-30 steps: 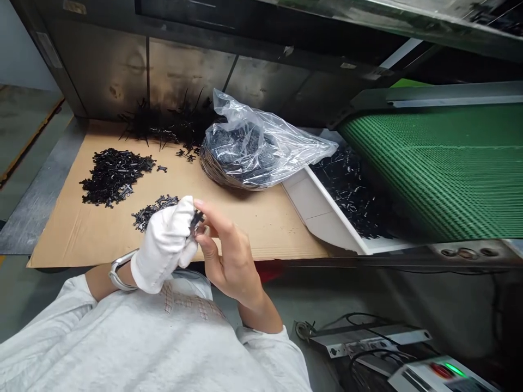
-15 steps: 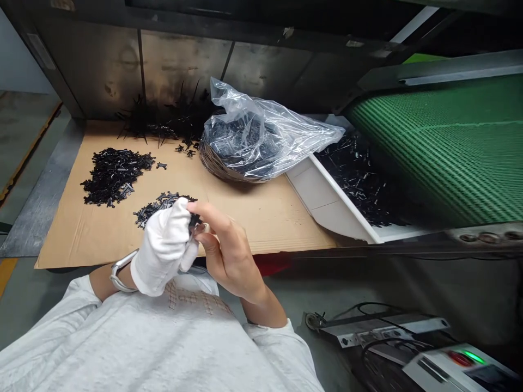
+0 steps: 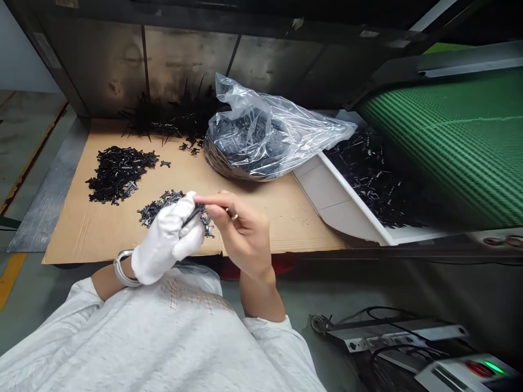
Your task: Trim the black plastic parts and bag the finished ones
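Observation:
My left hand (image 3: 166,239), in a white glove, is closed around a small black plastic part (image 3: 191,216). With thumb and forefinger my bare right hand (image 3: 248,231) pinches at the part's right end, where the fingertips meet the glove. A ring shows on the right hand. Just behind both hands lies a small pile of black plastic parts (image 3: 156,207), partly covered by the glove. Farther left is a larger pile of similar black parts (image 3: 116,173), with a single part (image 3: 165,163) lying beside it.
A cardboard sheet (image 3: 278,218) covers the bench. On it stands a round container under a clear plastic bag (image 3: 286,128). Spiky black pieces (image 3: 163,117) lie at the back. Right are a white tray (image 3: 355,196) with black pieces and a green conveyor belt (image 3: 457,130).
My right hand has moved slightly right and its fingers have straightened. The left glove has turned, so more of the black part shows. The camera view has shifted a little.

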`<state>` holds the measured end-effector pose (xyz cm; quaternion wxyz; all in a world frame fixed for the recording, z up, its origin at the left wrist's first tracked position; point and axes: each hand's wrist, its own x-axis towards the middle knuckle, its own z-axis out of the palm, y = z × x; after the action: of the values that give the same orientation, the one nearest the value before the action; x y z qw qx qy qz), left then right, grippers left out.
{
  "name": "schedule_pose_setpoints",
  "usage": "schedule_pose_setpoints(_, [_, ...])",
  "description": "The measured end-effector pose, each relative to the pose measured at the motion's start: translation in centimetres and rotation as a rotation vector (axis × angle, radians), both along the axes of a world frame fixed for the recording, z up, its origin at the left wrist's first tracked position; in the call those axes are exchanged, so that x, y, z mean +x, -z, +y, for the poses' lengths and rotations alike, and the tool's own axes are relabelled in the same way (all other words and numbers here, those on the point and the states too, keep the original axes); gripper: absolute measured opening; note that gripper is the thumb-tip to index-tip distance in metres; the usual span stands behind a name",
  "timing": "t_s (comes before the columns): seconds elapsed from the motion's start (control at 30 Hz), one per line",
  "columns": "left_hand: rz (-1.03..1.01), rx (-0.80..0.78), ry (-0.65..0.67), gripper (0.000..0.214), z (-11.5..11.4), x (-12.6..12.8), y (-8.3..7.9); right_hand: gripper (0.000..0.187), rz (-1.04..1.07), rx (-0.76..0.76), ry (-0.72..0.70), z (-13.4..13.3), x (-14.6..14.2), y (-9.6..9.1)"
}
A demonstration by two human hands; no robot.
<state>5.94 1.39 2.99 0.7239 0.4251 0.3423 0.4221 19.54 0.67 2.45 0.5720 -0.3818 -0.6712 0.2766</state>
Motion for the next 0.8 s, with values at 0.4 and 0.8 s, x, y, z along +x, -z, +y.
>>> schedule_pose_setpoints(0.4, [-0.334,-0.23,0.286,0.04,0.7,-0.4,0.7,0.032,0.314,-0.356,-0.122,1.3,-0.9,1.2])
schedule_pose_setpoints(0.8, [0.32,0.117,-0.006,0.049,1.5,-3.1,1.2,0.04,0.249,-0.506,-0.198,1.4,-1.3,1.6])
